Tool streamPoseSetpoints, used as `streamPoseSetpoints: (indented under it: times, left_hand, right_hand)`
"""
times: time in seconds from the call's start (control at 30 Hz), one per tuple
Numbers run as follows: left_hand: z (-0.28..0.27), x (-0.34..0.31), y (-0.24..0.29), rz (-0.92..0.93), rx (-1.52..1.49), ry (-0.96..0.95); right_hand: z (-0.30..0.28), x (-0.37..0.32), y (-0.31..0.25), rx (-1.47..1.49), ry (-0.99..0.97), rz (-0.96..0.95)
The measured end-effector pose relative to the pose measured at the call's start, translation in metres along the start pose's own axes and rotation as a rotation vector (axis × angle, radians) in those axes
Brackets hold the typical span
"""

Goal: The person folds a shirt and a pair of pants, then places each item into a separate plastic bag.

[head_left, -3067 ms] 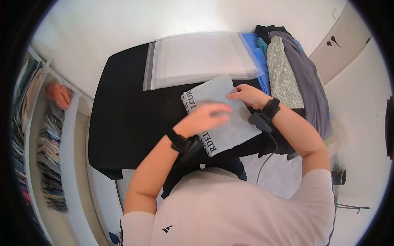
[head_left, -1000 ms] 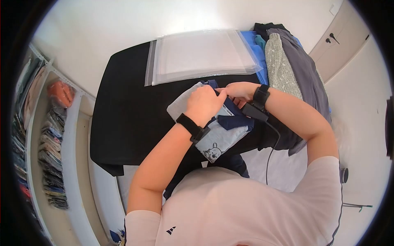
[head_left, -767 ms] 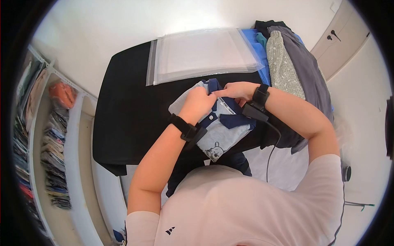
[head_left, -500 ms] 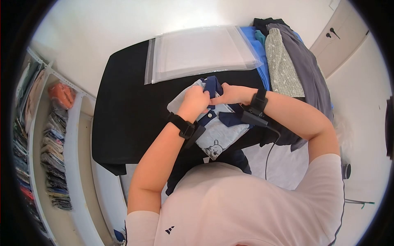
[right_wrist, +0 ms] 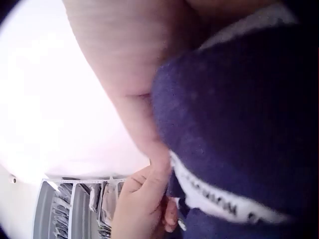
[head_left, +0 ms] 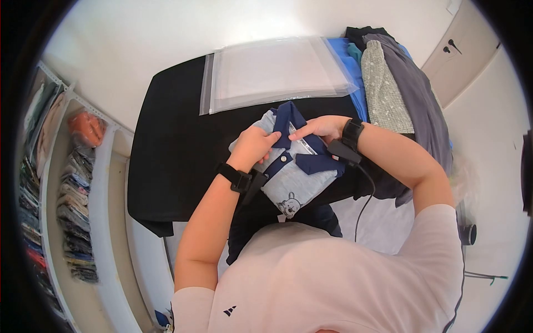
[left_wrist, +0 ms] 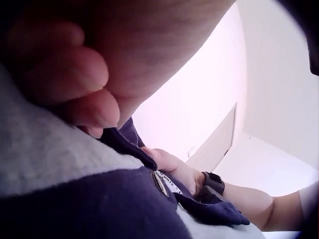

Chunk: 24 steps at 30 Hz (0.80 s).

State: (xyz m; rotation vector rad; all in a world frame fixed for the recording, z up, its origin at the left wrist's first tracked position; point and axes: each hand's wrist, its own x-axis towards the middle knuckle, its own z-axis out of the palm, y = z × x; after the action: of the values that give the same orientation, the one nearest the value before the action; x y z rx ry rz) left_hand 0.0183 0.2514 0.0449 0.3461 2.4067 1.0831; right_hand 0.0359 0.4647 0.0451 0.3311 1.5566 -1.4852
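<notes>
A folded light grey polo shirt [head_left: 311, 186] with a navy collar [head_left: 283, 123] lies at the table's near edge in the head view, its cartoon animal print toward the person. My left hand [head_left: 254, 145] pinches the collar's left side, thumb on top and fingers curled below. Across the neck opening, my right hand [head_left: 322, 127] grips the back of the collar, its thumb inside by the white neck label [head_left: 306, 146] and its other fingers mostly hidden. The left wrist view shows curled fingers [left_wrist: 82, 79] close over the grey cloth; the right wrist view shows the thumb against the navy collar [right_wrist: 179, 109].
Flat clear plastic bags [head_left: 277, 72] lie stacked at the back of the black-covered table [head_left: 166, 150]. Several garments, among them a speckled grey one [head_left: 386, 89], pile up on the right. Shelves [head_left: 105, 183] of bagged clothes stand left. A cable [head_left: 363, 213] hangs from the right wrist.
The shirt, earlier showing its lettered side, now lies turned over with collar and print up. In the last second my left hand has shifted left along the collar, whose back edge stands more raised.
</notes>
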Motion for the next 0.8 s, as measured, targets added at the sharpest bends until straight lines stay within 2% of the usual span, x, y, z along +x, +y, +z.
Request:
streamPoseSetpoints:
  times: [0.1,0.17,0.23,0.3,0.47,0.53,0.67,0.73,0.77,0.8]
  left_hand:
    - [0.001,0.000,-0.006,0.042,-0.023,-0.014]
    - [-0.006,0.000,-0.010,0.073,-0.096,-0.075]
    - [-0.017,-0.001,-0.013,0.103,-0.172,-0.140]
    - [-0.026,-0.001,-0.013,0.112,-0.178,-0.202]
    - [-0.008,0.007,-0.013,0.139,-0.006,-0.190]
    - [-0.002,0.010,-0.013,0.164,0.088,-0.124]
    - [-0.005,0.010,-0.014,0.185,0.138,-0.134]
    - [-0.017,0.010,-0.014,0.190,-0.086,-0.203]
    - [-0.027,0.012,-0.018,0.206,-0.201,-0.155]
    - [-0.039,0.017,-0.021,0.200,-0.270,-0.061]
  right_hand:
    - [0.003,0.001,0.002,0.012,0.005,0.003]
    - [0.006,0.002,0.011,0.131,-0.007,-0.151]
    - [0.012,-0.004,0.015,0.192,0.034,-0.144]
    - [0.012,-0.004,0.023,0.271,0.023,-0.264]
    - [0.017,-0.020,0.020,0.319,0.030,-0.171]
    - [0.021,-0.020,0.016,0.318,0.090,-0.127]
    - [0.017,-0.006,0.018,0.221,0.170,-0.019]
    - [0.013,-0.003,0.023,0.265,0.119,-0.110]
    - [0.013,-0.005,0.026,0.263,0.120,-0.111]
    - [0.017,-0.010,0.029,0.302,0.123,-0.206]
